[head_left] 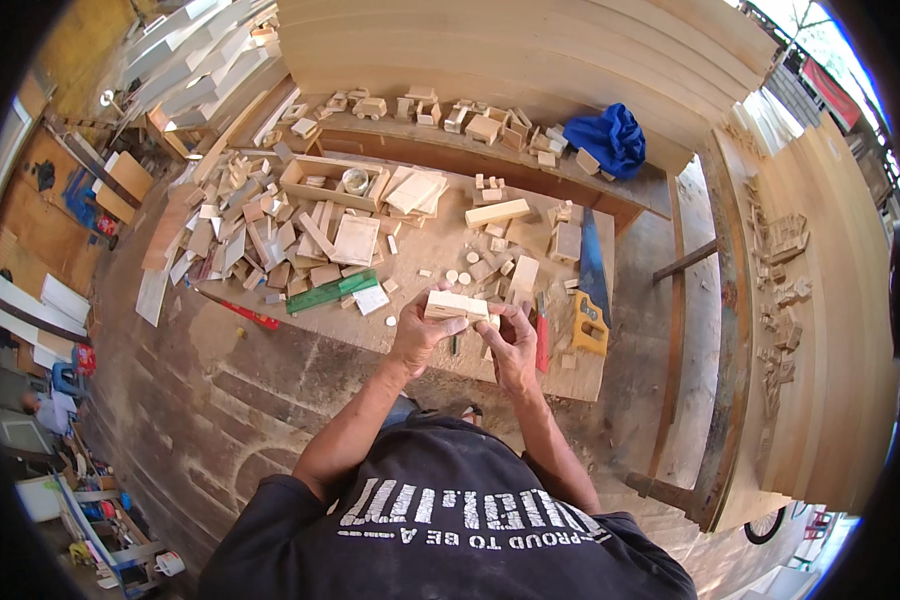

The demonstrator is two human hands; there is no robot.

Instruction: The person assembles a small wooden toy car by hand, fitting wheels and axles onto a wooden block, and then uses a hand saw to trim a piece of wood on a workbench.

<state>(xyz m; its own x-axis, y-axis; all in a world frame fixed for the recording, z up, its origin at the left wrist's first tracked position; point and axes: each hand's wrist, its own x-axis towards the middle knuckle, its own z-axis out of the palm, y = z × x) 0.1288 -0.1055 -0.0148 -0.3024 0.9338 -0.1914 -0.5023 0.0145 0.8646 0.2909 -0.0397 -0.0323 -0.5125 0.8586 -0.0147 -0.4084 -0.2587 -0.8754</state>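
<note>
Over the front edge of the workbench (420, 345) I hold a pale wooden block (456, 305) up between both hands. My left hand (425, 335) grips its left end, thumb along the near side. At the other end, the fingers of my right hand (512, 345) are closed on the block, or on a smaller piece set against it; which one I cannot tell. Just beyond lie round wooden discs (452, 275) and a flat pale board (523, 278). Right of my right hand is a red-handled tool (541, 340), and farther right a handsaw (592, 290) with a yellow handle.
Wood offcuts (240, 235) are heaped on the bench's left side, near a green ruler-like strip (330, 290) and a red-handled saw (245, 312). Behind them stands a wooden tray (310, 190) with a jar. Small wooden toy vehicles (370, 107) and a blue cloth (610, 140) line the back shelf.
</note>
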